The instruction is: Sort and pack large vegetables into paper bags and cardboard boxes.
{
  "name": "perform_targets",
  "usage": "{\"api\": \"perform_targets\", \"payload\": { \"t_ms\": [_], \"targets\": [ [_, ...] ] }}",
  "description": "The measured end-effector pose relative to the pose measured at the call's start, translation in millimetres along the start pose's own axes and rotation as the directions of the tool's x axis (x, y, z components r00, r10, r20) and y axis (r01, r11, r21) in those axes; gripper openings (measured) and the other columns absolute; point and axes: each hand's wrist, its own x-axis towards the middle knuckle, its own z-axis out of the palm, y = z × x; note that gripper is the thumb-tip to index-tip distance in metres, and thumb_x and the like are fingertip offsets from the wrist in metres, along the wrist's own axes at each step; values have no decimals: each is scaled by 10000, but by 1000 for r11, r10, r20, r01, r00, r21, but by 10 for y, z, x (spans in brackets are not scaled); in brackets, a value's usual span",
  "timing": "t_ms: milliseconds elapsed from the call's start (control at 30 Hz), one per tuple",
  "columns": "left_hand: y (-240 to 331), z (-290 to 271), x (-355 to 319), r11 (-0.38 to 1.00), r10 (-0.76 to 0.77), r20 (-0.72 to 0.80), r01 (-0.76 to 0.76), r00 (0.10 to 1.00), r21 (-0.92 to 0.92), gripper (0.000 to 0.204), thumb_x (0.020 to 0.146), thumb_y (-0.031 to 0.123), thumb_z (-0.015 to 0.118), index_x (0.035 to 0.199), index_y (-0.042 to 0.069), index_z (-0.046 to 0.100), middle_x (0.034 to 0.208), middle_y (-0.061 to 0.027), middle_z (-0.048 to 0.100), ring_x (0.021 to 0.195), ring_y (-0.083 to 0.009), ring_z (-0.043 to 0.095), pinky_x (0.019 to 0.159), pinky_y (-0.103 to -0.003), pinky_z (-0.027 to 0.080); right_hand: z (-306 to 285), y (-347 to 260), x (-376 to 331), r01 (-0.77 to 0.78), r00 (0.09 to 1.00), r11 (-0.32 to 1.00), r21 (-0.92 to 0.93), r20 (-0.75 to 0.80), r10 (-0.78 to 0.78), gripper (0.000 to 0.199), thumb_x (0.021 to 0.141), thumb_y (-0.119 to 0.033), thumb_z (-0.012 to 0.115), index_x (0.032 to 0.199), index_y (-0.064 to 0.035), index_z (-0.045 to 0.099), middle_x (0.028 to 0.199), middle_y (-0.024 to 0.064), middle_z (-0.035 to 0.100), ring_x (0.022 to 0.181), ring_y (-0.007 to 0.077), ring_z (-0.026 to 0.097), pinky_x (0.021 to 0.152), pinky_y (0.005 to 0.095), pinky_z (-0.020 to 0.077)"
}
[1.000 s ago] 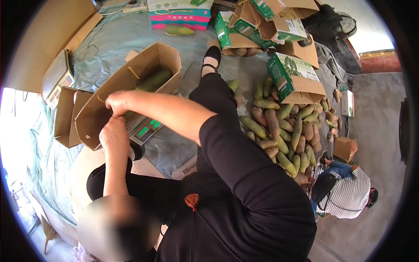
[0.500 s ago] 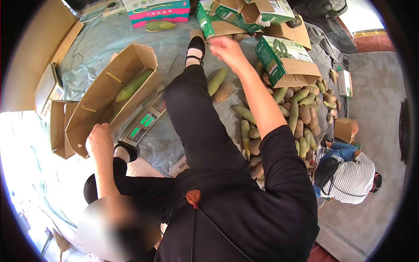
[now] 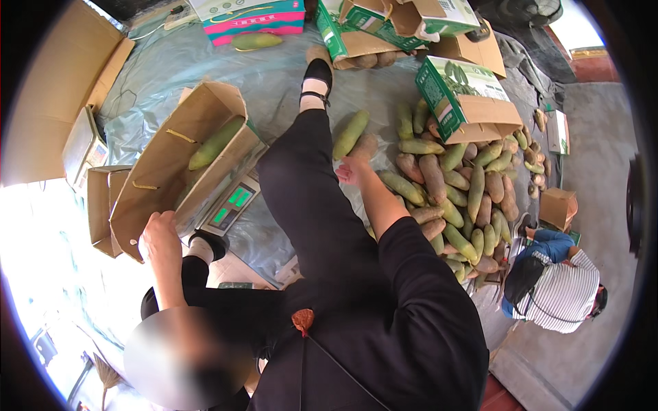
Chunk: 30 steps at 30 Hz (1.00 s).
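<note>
A long open cardboard box (image 3: pixel 147 151) with yellow cord loops rests tilted on a digital scale (image 3: pixel 229 209) with lit green digits. A green radish (image 3: pixel 216 144) lies inside it. My left hand (image 3: pixel 161 238) is at the box's near end, its bent fingers closed on the rim. My right hand (image 3: pixel 351 170) is low beside my knee, at the lower end of a brown root (image 3: pixel 364 146); its fingers look loosely apart, with no grip visible. Against that root lies another green radish (image 3: pixel 351 133).
A big heap of green and brown radishes (image 3: pixel 476 192) spreads at the right. Green printed cartons (image 3: pixel 449 103) stand behind it, a pink-and-blue box (image 3: pixel 253 22) at the far side. Another person (image 3: pixel 555 284) in stripes bends at the right. Plastic sheeting (image 3: pixel 274 82) covers the floor.
My right hand has come down and nearer, from beside the far cartons to the two roots by my knee. My left hand stays at the box's rim. The view has shifted slightly.
</note>
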Motion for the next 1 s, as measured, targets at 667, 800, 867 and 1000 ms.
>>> {"api": "perform_targets", "payload": {
  "t_ms": [667,800,867,1000],
  "targets": [
    [23,-3,90,1000,-1,61,0,998,21,85,678,-5,544,726,44,594,755,-120,556,784,-318,598,671,-400,482,-120,-314,366,225,942,896,382,148,-300,367,766,-395,714,966,-131,555,814,44,560,661,179,542,574,294,491],
    [-45,19,17,999,-41,99,37,994,38,101,668,-20,562,725,53,602,766,-114,572,784,-303,611,674,-392,492,-117,-469,62,135,972,887,442,115,-205,372,750,-434,711,896,-120,576,781,22,561,661,162,551,537,271,459],
    [-101,18,-43,998,-23,74,19,997,58,83,677,-11,565,724,47,600,761,-115,574,779,-299,615,668,-383,496,-27,-566,-351,196,971,930,312,72,-229,360,748,-416,715,893,-115,582,779,16,561,656,156,545,539,265,451],
    [-95,33,-20,999,9,50,-11,999,47,61,690,-1,564,715,43,598,753,-115,575,765,-292,620,660,-375,501,-58,-937,-1116,453,891,886,-98,52,-450,346,805,-373,656,982,-81,600,835,40,603,688,142,559,596,274,444]
  ]
}}
